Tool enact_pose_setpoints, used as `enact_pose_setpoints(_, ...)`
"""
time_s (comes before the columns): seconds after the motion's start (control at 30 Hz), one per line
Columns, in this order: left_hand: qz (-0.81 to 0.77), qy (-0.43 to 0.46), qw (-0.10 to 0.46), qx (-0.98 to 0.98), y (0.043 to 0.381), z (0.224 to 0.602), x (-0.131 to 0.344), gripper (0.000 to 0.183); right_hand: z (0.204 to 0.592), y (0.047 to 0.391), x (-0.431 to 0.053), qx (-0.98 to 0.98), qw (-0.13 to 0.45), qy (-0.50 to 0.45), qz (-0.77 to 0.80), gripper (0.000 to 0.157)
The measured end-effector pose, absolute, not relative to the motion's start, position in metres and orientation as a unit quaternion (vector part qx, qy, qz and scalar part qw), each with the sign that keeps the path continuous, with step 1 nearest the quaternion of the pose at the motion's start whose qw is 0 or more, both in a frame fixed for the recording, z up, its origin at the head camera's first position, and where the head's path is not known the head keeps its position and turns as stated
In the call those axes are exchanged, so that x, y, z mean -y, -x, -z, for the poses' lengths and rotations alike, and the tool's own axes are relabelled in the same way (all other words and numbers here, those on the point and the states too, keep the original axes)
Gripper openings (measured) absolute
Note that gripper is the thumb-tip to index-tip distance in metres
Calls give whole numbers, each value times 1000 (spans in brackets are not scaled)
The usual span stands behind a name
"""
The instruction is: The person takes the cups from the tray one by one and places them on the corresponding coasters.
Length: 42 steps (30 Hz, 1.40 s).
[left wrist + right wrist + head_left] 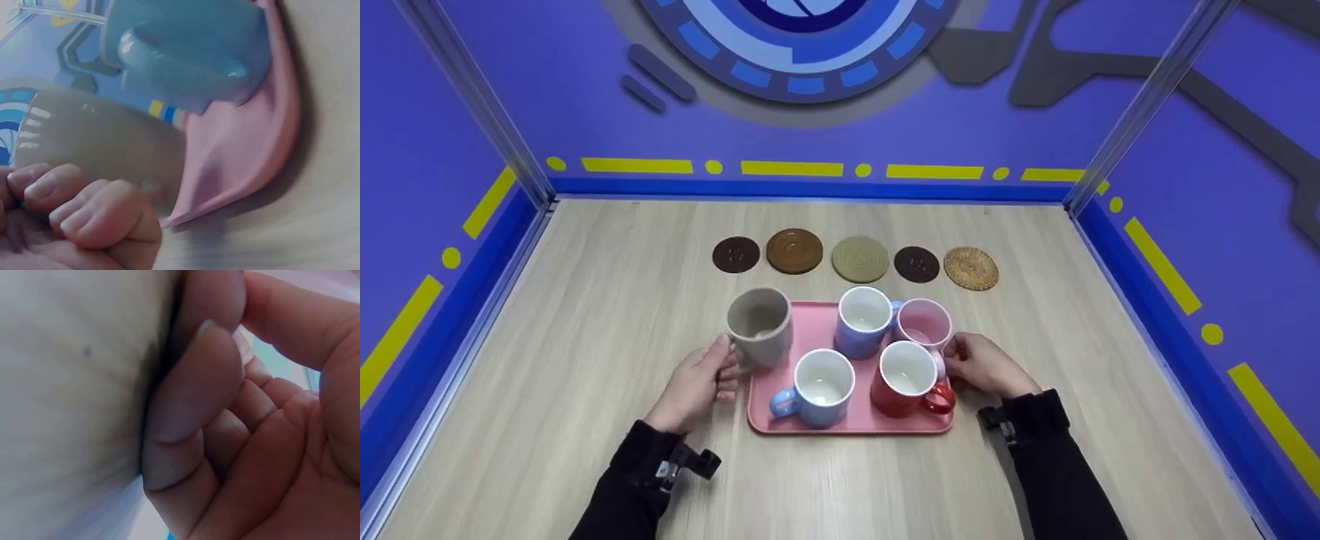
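On the pink tray (810,330) stand a beige mug (769,349), a light blue mug (821,409), a periwinkle mug (859,341), a pink mug (926,322) and a red mug (892,394). Beside the beige mug, my left hand (695,382) has loosely curled fingers (107,214), its thumb close to the mug's side; contact is unclear. My right hand (988,365) is by the tray's right edge, near the pink mug's handle. In the right wrist view its lower fingers (191,394) rest along the table and its thumb meets a finger; anything between them is hidden.
Behind the tray lies a row of round coasters: dark brown (736,255), wooden (794,251), beige (860,259), another dark brown (916,264) and woven (971,268). Blue-purple panels (840,135) wall the wooden table (607,300) at the back and both sides.
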<state>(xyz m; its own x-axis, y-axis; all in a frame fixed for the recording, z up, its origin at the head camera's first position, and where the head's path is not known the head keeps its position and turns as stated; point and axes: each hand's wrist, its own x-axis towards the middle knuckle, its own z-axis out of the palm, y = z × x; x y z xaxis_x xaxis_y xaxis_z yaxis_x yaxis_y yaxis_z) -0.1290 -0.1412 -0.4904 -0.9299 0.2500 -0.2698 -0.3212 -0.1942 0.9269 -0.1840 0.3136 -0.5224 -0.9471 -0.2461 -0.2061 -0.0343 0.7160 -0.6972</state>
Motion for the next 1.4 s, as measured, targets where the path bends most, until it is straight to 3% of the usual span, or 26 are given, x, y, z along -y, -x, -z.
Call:
enact_pose_setpoints(0.23, -787, 68, 62, -610, 156, 467, 153, 46, 524, 185, -313, -911, 146, 85, 376, 20)
enact_pose_setpoints(0.47, -762, 57, 7, -645, 197, 449, 163, 46, 523, 184, -315, -912, 148, 75, 375, 20)
enact_pose_setpoints(0.63, -760, 65, -11, -647, 235, 448, 158, 47, 523, 186, -316, -917, 144, 77, 364, 20)
enact_pose_setpoints(0.87, -774, 112, -24, -623, 277, 477, 146, 46, 523, 186, -315, -915, 143, 77, 369, 19)
enact_pose_setpoints(1.4, -734, 150, -1, -662, 309, 511, 139, 44, 525, 184, -315, -911, 151, 67, 377, 18)
